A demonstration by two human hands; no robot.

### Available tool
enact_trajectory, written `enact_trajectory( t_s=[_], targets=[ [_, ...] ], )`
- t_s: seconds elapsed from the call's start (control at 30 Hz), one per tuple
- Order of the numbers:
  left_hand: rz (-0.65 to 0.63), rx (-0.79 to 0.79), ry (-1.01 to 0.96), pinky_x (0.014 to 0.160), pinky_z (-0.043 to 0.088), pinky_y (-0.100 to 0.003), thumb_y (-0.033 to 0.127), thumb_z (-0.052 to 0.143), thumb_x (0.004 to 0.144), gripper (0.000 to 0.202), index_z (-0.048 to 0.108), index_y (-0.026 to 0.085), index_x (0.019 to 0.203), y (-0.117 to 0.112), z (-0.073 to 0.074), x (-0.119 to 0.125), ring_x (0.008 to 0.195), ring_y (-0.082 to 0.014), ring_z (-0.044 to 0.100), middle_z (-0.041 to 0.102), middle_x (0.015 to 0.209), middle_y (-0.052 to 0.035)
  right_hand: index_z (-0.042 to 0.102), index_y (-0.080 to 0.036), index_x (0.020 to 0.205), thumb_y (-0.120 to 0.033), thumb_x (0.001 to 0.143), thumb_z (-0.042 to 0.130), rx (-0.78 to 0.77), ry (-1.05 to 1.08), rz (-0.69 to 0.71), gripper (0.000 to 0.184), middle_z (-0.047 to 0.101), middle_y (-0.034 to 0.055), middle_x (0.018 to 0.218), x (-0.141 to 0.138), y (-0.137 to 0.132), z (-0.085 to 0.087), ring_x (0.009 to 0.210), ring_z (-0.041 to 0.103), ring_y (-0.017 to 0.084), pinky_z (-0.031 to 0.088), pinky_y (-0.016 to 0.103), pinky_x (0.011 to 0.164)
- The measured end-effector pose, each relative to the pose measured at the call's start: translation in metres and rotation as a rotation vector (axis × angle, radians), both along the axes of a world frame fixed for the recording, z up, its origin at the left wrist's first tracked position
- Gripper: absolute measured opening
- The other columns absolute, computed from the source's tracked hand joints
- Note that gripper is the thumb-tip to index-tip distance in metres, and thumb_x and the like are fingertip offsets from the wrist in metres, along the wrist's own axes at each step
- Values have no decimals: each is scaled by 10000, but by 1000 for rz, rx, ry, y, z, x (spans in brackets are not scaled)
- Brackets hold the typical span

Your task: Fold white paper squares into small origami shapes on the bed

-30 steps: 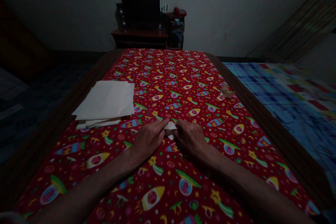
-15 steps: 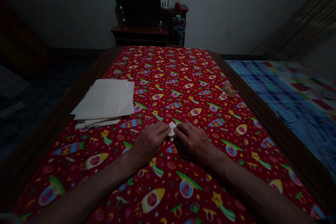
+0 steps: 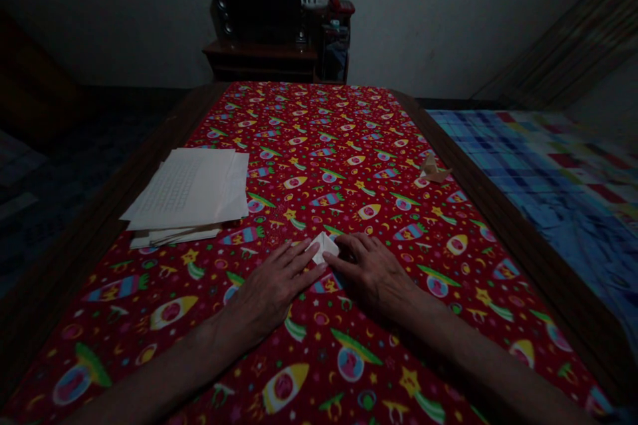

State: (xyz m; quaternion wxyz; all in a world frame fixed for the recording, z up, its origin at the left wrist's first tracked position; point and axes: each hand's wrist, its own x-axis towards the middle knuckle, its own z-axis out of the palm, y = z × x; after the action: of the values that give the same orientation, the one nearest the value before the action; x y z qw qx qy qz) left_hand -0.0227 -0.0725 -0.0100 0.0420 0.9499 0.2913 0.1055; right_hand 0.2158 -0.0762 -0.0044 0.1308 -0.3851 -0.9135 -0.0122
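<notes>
Fingers (image 3: 301, 260) of the left hand (image 3: 269, 287) spread loosely, tips at the left edge of the small folded paper (image 3: 323, 246), no grip visible; right hand (image 3: 381, 273) half curled, thumb on it, can't tell if pinching. Paper sits between both hands on the red tablecloth (image 3: 319, 335). Best: left steadies, right thumb presses creases evenly, edges aligned. Beyond: paper stack (image 3: 199, 189) left, brown folded paper (image 3: 435, 173) right.

Bare left hand (image 3: 269, 285), bare right hand (image 3: 376, 269), slender fingers (image 3: 302, 260), slim bare left forearm (image 3: 174, 365), bare right forearm (image 3: 478, 353), dark bluish patch (image 3: 621, 414), possibly a sleeve, beside it
</notes>
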Motion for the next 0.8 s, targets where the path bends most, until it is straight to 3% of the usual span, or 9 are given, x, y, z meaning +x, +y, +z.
enact_trajectory(
  t_s=[0.27, 0.47, 0.8],
  targets=[
    [-6, -47, -64, 1062, 332, -482, -43, 397, 736, 641, 436, 215, 1322, 3, 0, 4, 1320, -242, 315, 387, 1433, -69, 473, -173, 1268, -160, 866, 459, -24, -231, -249, 402, 535, 129, 1091, -20, 3, 7, 911, 449, 245, 401, 371, 749],
    [25, -58, -70, 1070, 336, -431, -31, 370, 785, 628, 329, 159, 1382, 4, 3, 7, 1303, -212, 328, 397, 1429, -63, 442, -178, 1298, -161, 863, 464, -27, -278, -217, 436, 522, 131, 1110, -19, 2, 9, 908, 434, 246, 392, 380, 769],
    [-9, 15, 12, 1072, 320, -429, 7, 395, 792, 577, 381, 140, 1353, 2, 1, 6, 1303, -238, 334, 406, 1422, -75, 439, -207, 1289, -135, 871, 421, -29, -289, -298, 424, 525, 128, 1068, -30, 7, 12, 884, 444, 245, 399, 362, 701]
  ],
)
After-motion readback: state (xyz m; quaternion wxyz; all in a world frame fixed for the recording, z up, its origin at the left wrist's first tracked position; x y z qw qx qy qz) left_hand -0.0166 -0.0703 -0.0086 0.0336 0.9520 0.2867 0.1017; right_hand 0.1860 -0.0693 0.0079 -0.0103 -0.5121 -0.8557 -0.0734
